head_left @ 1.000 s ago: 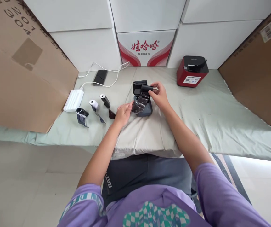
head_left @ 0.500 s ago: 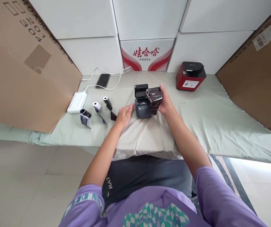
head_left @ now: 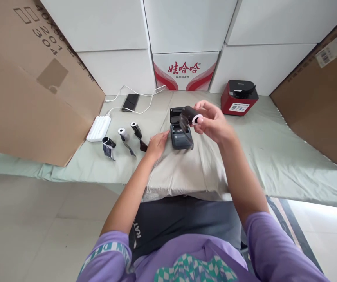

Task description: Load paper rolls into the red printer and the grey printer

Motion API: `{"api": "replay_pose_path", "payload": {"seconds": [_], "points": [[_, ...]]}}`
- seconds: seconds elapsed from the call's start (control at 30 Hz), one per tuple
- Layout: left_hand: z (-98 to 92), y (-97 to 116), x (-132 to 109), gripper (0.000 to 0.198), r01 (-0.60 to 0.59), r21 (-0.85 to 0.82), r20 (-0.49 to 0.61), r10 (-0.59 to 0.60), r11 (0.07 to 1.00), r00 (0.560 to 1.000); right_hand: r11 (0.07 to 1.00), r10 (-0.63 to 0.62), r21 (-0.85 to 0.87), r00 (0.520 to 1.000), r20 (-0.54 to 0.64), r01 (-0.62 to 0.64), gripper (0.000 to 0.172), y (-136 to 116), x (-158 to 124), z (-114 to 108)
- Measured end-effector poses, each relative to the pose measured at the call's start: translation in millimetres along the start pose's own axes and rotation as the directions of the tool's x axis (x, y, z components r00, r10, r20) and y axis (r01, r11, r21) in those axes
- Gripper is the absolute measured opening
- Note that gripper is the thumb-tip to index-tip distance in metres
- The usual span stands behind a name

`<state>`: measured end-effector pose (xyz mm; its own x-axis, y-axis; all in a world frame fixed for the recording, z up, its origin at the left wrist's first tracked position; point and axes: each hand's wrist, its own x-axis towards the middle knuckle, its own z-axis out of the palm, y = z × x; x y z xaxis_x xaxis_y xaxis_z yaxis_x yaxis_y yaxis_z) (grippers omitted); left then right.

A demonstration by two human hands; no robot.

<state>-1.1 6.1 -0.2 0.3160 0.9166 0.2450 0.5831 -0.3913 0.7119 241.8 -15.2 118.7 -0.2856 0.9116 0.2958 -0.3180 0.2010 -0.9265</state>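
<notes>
A small dark printer (head_left: pixel 181 140) sits on the cloth with its lid raised and its inner compartment exposed. My right hand (head_left: pixel 213 122) grips a dark roll (head_left: pixel 190 114) with a white core end, above the right side of the printer. A loose strip hangs from the roll across the printer's front. My left hand (head_left: pixel 157 145) rests flat on the cloth, fingers extended, fingertips at the printer's left side. Left of that hand stand three more rolls with loose tails: a black one (head_left: pixel 109 142), a white-topped one (head_left: pixel 122 134) and another dark one (head_left: pixel 136 130).
A white power bank (head_left: pixel 99 128) with a white cable and a black phone (head_left: pixel 130 102) lie at the left. The red and black box-shaped device (head_left: pixel 239 98) stands at the back right. Cardboard panels (head_left: pixel 24 90) flank both sides, with white boxes (head_left: pixel 186 23) behind.
The roll in my right hand has turned, so its white core end now faces right. My right hand has shifted right and its grip has changed. My left hand remains beside the printer.
</notes>
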Motion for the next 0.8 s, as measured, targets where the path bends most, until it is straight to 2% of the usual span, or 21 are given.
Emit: {"api": "replay_pose_path", "payload": {"seconds": [0.1,0.17,0.2,0.27,0.33,0.43,0.5,0.63,0.8], "points": [[-0.9,2.4,0.0,0.057,-0.008,0.000,0.016,0.008,1.000,1.000,0.980,-0.095,-0.182,0.993,-0.073,0.080,0.053,-31.7,-7.3,11.6],[-1.1,3.0,-0.1,0.058,-0.011,-0.004,0.019,0.012,1.000,1.000,0.918,-0.160,-0.386,0.975,-0.152,0.091,0.045,-37.6,-5.3,19.5],[-1.1,3.0,-0.2,0.058,-0.011,-0.005,0.018,0.011,1.000,1.000,0.860,-0.176,-0.507,0.966,-0.189,0.057,0.043,-35.1,-1.5,23.1],[-1.0,2.5,-0.5,0.059,-0.011,-0.011,0.013,0.011,1.000,1.000,0.682,-0.144,-0.726,0.956,-0.254,-0.090,0.038,-21.1,11.2,29.0],[-0.8,1.7,-0.9,0.060,-0.017,-0.024,0.005,0.017,1.000,1.000,0.457,-0.046,-0.848,0.945,-0.323,-0.267,0.034,-0.5,27.9,32.4],[-0.8,0.8,-1.4,0.063,-0.018,-0.044,-0.014,0.018,0.999,1.000,0.185,0.080,-0.896,0.915,-0.396,-0.404,0.033,28.9,50.6,33.1],[-1.0,0.7,-1.5,0.066,-0.013,-0.048,-0.020,0.012,0.999,1.000,0.086,0.133,-0.898,0.898,-0.419,-0.432,0.035,41.6,59.5,31.7],[-1.6,1.7,-1.4,0.069,-0.010,-0.033,-0.009,0.010,0.999,1.000,0.032,0.145,-0.892,0.885,-0.442,-0.451,0.035,45.7,61.8,29.3],[-2.5,3.3,-1.3,0.067,-0.018,-0.032,-0.011,0.018,0.999,1.000,0.097,0.128,-0.891,0.893,-0.431,-0.443,0.042,23.3,56.2,31.6]]}}
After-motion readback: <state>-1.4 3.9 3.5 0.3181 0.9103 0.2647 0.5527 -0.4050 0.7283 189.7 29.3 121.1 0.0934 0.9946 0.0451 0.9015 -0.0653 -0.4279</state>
